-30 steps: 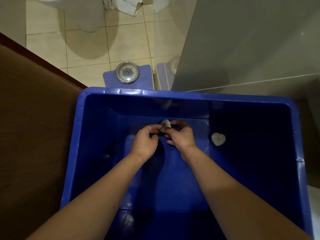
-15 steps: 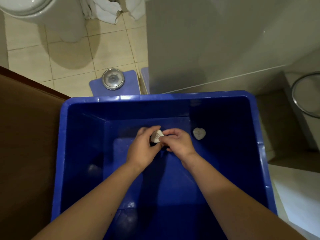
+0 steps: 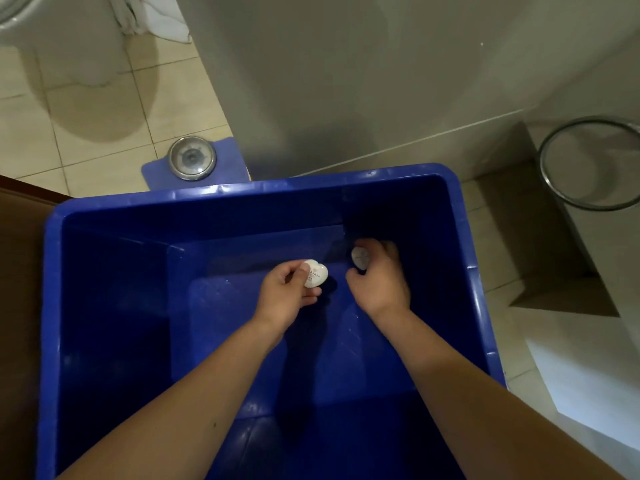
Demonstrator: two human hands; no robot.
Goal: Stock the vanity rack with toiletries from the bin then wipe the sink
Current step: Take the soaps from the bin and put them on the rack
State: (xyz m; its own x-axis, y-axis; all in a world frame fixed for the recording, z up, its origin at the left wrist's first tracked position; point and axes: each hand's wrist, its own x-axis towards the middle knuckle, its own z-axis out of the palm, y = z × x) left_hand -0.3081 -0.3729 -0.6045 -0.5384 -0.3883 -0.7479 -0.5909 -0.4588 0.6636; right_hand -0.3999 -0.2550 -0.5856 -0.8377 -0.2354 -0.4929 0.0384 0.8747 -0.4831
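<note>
Reached down into the blue bin (image 3: 221,197) with both bare forearms, from the near edge toward the far wall. Held in the left hand (image 3: 285,294) a white heart-shaped toiletry (image 3: 317,274), pinched between thumb and curled fingers, printed face up, and lifted a little above the bin floor, to judge by its shadow. Closed the right hand (image 3: 381,282) around a second white heart (image 3: 360,258) near the far right corner of the bin, fingers curled over it and thumb below. Could not tell, through the blur, whether off the floor or not. Saw nothing else on the visible bin floor, so judged these the last pieces to carry. Judged it best to make the right grip firm before lifting, as such small smooth pieces slip easily, then to raise both hands straight up, clear of the high walls. Saw no rack and no sink in view. Beyond the bin, noted a round-dial scale (image 3: 191,157) on the tiled floor just beside the far rim, and farther off a toilet (image 3: 69,36) and a white towel (image 3: 156,19).
</note>
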